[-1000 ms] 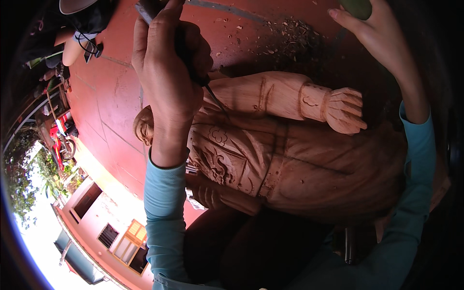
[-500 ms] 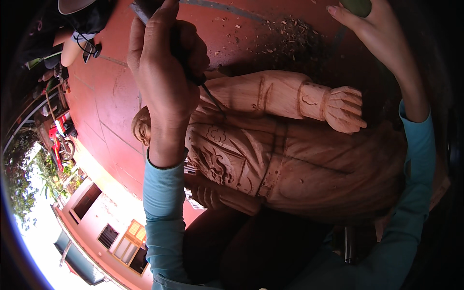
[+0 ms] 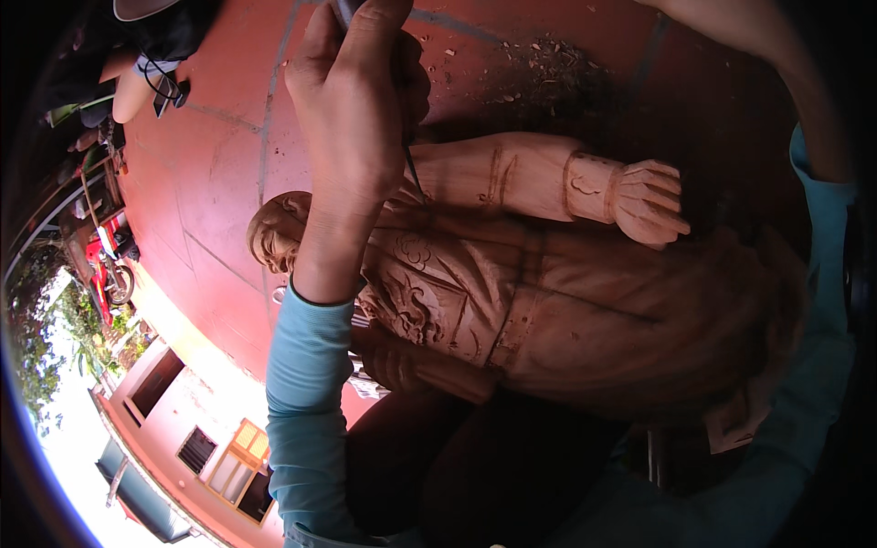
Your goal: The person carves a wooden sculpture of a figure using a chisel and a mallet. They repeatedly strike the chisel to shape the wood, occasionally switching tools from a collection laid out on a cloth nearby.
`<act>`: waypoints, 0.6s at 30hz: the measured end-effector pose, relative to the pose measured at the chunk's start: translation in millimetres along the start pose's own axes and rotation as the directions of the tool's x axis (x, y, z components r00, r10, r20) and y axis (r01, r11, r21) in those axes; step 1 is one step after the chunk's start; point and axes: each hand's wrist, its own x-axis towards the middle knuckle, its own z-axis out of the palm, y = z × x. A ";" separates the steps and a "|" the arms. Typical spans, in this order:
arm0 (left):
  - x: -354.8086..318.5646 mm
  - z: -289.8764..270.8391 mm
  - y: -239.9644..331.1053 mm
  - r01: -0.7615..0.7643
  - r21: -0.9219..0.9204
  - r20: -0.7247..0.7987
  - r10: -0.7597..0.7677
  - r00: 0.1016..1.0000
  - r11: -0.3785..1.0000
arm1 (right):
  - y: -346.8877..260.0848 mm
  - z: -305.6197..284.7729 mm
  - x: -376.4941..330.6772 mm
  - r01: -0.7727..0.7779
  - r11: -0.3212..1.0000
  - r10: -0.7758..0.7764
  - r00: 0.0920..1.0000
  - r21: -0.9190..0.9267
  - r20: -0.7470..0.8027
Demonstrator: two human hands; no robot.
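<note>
A carved wooden statue (image 3: 585, 320) of a robed figure lies across my lap, its head (image 3: 279, 233) at left and its fist (image 3: 650, 203) at right. My left hand (image 3: 361, 119) is closed around a carving chisel (image 3: 414, 172). The chisel's thin dark shaft slants down to the carved fold between the statue's upper arm and chest; whether the tip touches the wood, I cannot tell. My fingers and the top edge hide most of the handle. My right forearm (image 3: 758, 32) reaches up to the top right, its hand cut off by the edge.
Wood chips (image 3: 548, 78) lie heaped on the red tiled floor (image 3: 215, 196) beyond the statue. A person's leg (image 3: 135, 96) and dark clothing show at upper left. Farther off stand a red motorbike (image 3: 108, 269) and a pink building (image 3: 174, 416).
My left hand has shifted right with the chisel, uncovering more of the statue's head. My right hand, which held a green object, has moved up out of the picture.
</note>
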 end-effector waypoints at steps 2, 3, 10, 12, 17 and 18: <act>4.0 16.5 9.8 0.077 -0.100 0.163 -0.060 0.985 0.992 | -23.0 -41.8 -4.9 -0.375 0.926 0.373 0.927 0.050 0.039; 3.5 21.9 13.9 0.114 -0.110 0.214 -0.088 0.973 0.987 | -8.9 -63.0 -10.5 -0.347 0.918 0.325 0.936 0.193 0.137; 5.6 2.5 0.1 0.071 -0.134 0.133 -0.053 0.990 0.988 | -21.4 -30.3 2.8 -0.050 0.970 0.076 0.992 -0.240 0.098; 3.3 16.1 9.2 0.075 -0.125 0.170 -0.053 0.984 0.989 | -39.9 -67.4 11.6 -0.484 0.875 0.472 0.839 -0.028 0.270; 3.6 21.2 9.7 0.104 -0.144 0.197 -0.074 0.978 0.984 | -28.0 -47.5 -20.3 -0.015 0.984 0.030 0.996 -0.180 0.078; 2.6 9.8 7.5 0.092 -0.135 0.156 -0.070 0.985 0.987 | -14.9 -16.8 -17.5 -0.003 0.993 -0.005 0.997 -0.114 -0.074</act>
